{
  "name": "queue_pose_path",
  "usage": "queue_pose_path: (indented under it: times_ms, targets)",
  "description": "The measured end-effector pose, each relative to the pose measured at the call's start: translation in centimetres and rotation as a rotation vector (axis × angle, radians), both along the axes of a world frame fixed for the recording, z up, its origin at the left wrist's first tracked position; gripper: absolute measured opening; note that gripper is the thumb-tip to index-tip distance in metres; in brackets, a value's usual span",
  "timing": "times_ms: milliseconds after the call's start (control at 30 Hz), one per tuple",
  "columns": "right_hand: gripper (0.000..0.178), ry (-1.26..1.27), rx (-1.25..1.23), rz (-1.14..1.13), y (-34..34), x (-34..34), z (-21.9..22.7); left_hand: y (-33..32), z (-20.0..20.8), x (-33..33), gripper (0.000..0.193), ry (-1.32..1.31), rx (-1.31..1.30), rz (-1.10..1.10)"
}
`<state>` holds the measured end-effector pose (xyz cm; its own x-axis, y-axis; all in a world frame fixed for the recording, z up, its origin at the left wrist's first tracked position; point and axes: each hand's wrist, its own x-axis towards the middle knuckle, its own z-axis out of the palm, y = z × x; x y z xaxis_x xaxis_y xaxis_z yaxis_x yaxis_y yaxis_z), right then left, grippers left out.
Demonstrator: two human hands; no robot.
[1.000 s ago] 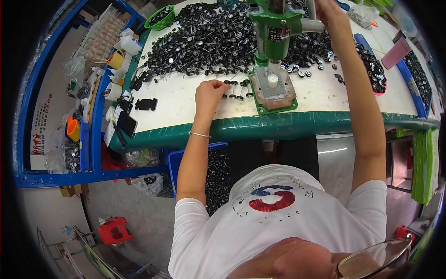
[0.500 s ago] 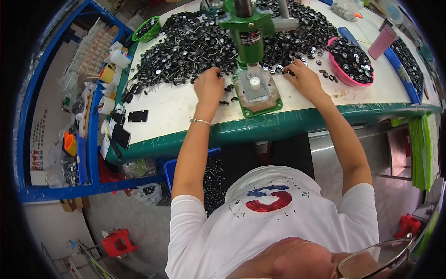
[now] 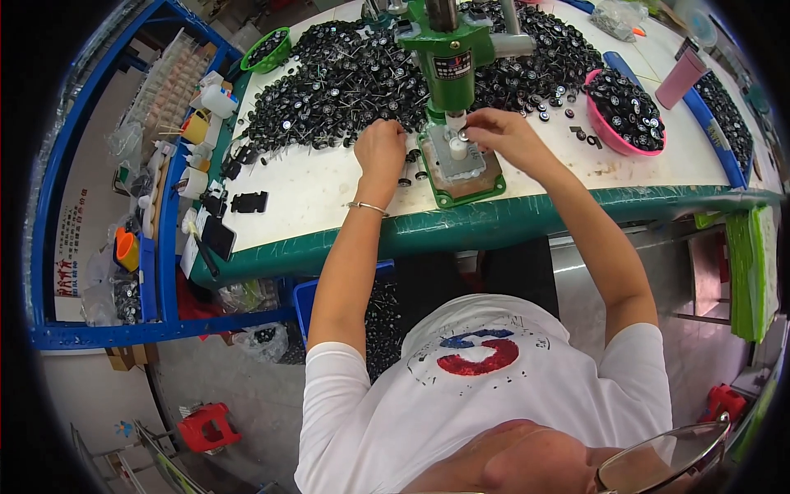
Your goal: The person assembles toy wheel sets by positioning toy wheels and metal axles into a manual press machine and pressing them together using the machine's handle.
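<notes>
A green hand press (image 3: 451,86) stands at the table's front, with a small white cylindrical holder (image 3: 457,150) on its base under the ram. My right hand (image 3: 506,140) is at that holder, its fingertips pinched on a small wheel (image 3: 465,135) with a silvery face, just above the holder. My left hand (image 3: 381,152) rests left of the press at the edge of a pile of small black wheels and axles (image 3: 329,90). Its fingers are curled and partly hidden by the hand itself. Whatever they hold does not show. A few loose wheels (image 3: 405,181) lie between this hand and the press base.
A pink bowl (image 3: 613,144) of black wheels stands to the right, near a pink tumbler (image 3: 680,78). At the far left is a green basket (image 3: 278,59). A phone (image 3: 218,238) and a black plastic part (image 3: 249,202) lie front left, beside a blue rack (image 3: 169,280).
My right hand has moved left from the loose wheels beside the press to the white holder, bringing a small wheel. My left hand has stayed near the pile's edge, its fingers more curled in.
</notes>
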<state>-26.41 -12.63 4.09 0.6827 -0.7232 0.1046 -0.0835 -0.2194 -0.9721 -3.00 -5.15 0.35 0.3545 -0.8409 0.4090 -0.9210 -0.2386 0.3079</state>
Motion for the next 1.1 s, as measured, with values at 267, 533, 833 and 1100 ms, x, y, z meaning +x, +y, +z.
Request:
queue_pose_path:
  times_ms: [267, 533, 833, 1100]
  targets:
    - [0.029, 0.157, -0.212, -0.007, 1.0, 0.6, -0.5, -1.0, 0.8, 0.2, 0.013, -0.036, 0.16, 0.006]
    - [0.033, -0.083, 0.072, -0.073, 1.4, -0.7, -0.1, 1.5, 1.5, 0.3, 0.009, 0.949, -0.283, -0.227]
    - [0.024, -0.253, 0.012, -0.264, -5.1, -2.8, 5.1, 2.6, 2.8, -6.4, 0.013, 1.238, -0.334, -0.486]
    - [0.034, -0.42, 0.067, -0.188, -5.8, 1.6, 15.4, 2.3, 2.4, -7.3, 0.011, 1.284, -0.413, -0.482]
